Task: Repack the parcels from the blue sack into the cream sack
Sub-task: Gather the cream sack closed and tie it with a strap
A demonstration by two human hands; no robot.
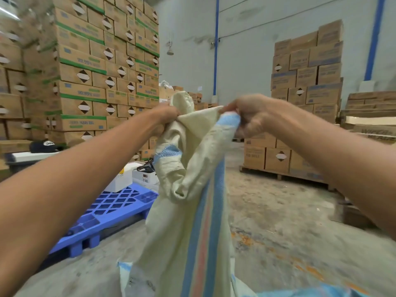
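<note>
1. Our left hand [166, 120] pinches the top edge of the cream sack [184, 221], fingers curled into the cloth.
2. Our right hand [246, 118] grips the same edge further along, closed round a bunched fold with a blue band.
3. The cream sack hangs slack between both hands, raised before us, its blue and red stripes running down past the frame's bottom.
4. A blue plastic pallet [111, 211] lies on the concrete floor [278, 221] to the left, with stacked cartons [85, 71] behind it.
</note>
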